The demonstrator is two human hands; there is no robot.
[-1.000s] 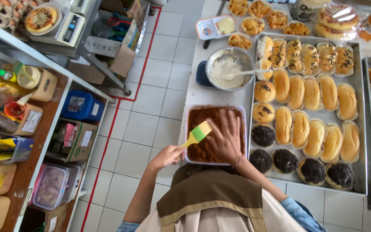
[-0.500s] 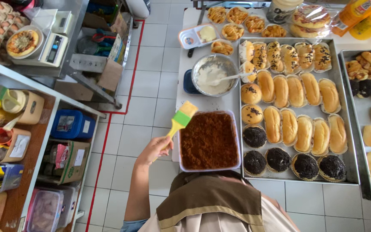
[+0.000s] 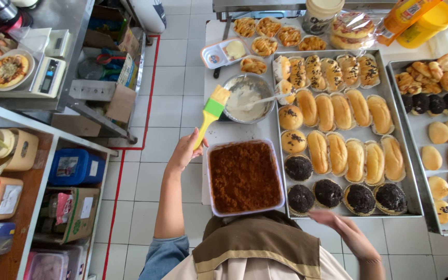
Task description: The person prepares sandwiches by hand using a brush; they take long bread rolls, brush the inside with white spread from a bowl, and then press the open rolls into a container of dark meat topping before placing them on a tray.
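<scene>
Head view shows my left hand (image 3: 185, 151) pinching the yellow handle of the pastry brush with a green collar and pale bristles (image 3: 209, 115). Its long axis slants up and to the right from my hand, the bristles ending just beside the rim of the round metal bowl of white cream (image 3: 248, 97), so this hand is the nearer one to the bowl. Just right of my left hand sits the clear rectangular tub of brown crumbs (image 3: 245, 177) on the white worktop (image 3: 219, 136). My right hand (image 3: 346, 231) hangs spread and blurred below the metal tray of buns (image 3: 416, 207), touching nothing.
</scene>
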